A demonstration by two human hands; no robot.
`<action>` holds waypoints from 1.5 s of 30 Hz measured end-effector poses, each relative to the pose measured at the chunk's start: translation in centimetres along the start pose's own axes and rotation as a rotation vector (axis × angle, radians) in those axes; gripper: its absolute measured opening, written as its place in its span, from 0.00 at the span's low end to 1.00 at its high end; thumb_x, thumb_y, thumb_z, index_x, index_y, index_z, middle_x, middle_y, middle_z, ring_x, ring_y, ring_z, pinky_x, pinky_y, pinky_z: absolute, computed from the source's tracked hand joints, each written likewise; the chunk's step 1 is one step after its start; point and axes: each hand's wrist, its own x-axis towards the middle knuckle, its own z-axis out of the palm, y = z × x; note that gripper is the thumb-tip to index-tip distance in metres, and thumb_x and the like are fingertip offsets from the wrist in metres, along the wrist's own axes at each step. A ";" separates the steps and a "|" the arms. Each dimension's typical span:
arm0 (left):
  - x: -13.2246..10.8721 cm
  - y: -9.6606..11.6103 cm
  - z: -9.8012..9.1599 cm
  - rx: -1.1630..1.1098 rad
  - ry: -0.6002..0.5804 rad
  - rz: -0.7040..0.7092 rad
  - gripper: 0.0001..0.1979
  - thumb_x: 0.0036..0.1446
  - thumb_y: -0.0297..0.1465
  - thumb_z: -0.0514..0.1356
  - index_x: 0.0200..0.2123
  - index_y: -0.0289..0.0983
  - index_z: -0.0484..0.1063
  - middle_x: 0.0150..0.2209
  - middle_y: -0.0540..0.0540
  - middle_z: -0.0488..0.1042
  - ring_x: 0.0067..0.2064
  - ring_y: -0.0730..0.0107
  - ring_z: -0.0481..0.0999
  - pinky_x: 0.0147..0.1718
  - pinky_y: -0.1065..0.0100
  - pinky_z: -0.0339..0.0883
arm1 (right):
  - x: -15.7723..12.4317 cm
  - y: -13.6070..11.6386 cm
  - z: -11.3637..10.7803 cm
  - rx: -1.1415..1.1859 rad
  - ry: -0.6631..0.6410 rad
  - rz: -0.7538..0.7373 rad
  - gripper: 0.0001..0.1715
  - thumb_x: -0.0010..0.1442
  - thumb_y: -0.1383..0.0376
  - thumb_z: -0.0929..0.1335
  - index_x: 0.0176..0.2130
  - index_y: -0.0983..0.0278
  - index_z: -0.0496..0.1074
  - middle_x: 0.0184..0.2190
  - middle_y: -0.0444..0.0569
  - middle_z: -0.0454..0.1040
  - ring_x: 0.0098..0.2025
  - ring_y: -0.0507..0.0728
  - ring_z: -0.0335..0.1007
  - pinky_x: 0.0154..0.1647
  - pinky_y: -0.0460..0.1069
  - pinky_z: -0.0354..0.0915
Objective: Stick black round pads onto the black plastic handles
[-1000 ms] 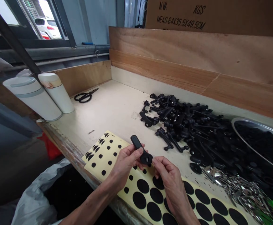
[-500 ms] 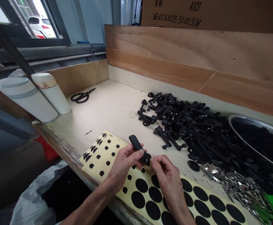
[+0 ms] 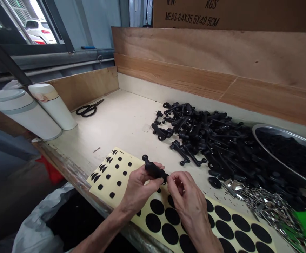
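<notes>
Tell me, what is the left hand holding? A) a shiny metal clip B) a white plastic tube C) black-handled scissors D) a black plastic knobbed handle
D: the left hand wraps around the black plastic knobbed handle, and the right hand reaches its end.

Plywood backboards (image 3: 208, 56) behind a cream workbench (image 3: 116, 119), a bright window (image 3: 37, 24) at far left.

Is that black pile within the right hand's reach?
Probably yes: the right hand sits close to the pile of black plastic parts, nothing between, though it is busy with the black part in the left hand.
</notes>
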 end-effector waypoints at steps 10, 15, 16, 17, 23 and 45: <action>0.2 0.8 -0.2 -0.289 -0.088 -0.188 0.15 0.50 0.29 0.66 0.42 0.34 0.73 0.40 0.40 0.78 0.31 0.67 0.76 0.28 0.69 0.66 | 1.2 1.7 -1.6 0.507 -0.252 0.239 0.27 0.57 0.42 0.64 0.31 0.61 0.73 0.24 0.44 0.69 0.21 0.52 0.60 0.21 0.47 0.55; 0.5 0.4 -0.5 -0.418 -0.115 -0.229 0.12 0.53 0.27 0.63 0.42 0.32 0.70 0.38 0.40 0.77 0.28 0.70 0.76 0.27 0.71 0.64 | 1.2 0.5 -1.3 0.863 -0.267 0.286 0.21 0.58 0.48 0.68 0.39 0.63 0.73 0.25 0.42 0.69 0.24 0.50 0.63 0.24 0.45 0.59; 0.5 0.4 -0.5 -0.428 -0.126 -0.225 0.12 0.53 0.27 0.63 0.42 0.32 0.70 0.38 0.41 0.77 0.28 0.71 0.75 0.27 0.71 0.64 | 1.1 0.3 -1.2 0.872 -0.274 0.276 0.20 0.57 0.49 0.69 0.38 0.63 0.73 0.24 0.42 0.69 0.24 0.49 0.63 0.25 0.44 0.59; 0.5 0.4 -0.5 -0.435 -0.136 -0.219 0.12 0.54 0.27 0.63 0.42 0.31 0.69 0.38 0.41 0.77 0.28 0.72 0.75 0.27 0.71 0.64 | 1.1 0.2 -1.0 0.882 -0.284 0.266 0.18 0.57 0.51 0.70 0.38 0.63 0.73 0.24 0.42 0.69 0.24 0.49 0.63 0.25 0.44 0.60; 0.2 0.6 -0.4 -0.393 -0.120 -0.179 0.14 0.54 0.29 0.64 0.44 0.32 0.68 0.39 0.43 0.75 0.30 0.74 0.73 0.27 0.72 0.64 | 0.7 -0.1 -0.1 0.972 -0.303 0.242 0.15 0.59 0.54 0.69 0.36 0.63 0.71 0.22 0.41 0.70 0.24 0.49 0.63 0.28 0.44 0.60; -8.9 3.2 -12.8 1.086 -0.005 0.324 0.10 0.61 0.37 0.56 0.36 0.44 0.77 0.35 0.48 0.77 0.37 0.65 0.74 0.37 0.69 0.66 | -5.8 2.0 0.0 -0.315 -0.078 -0.303 0.12 0.65 0.56 0.61 0.38 0.58 0.70 0.33 0.47 0.71 0.32 0.57 0.71 0.30 0.50 0.65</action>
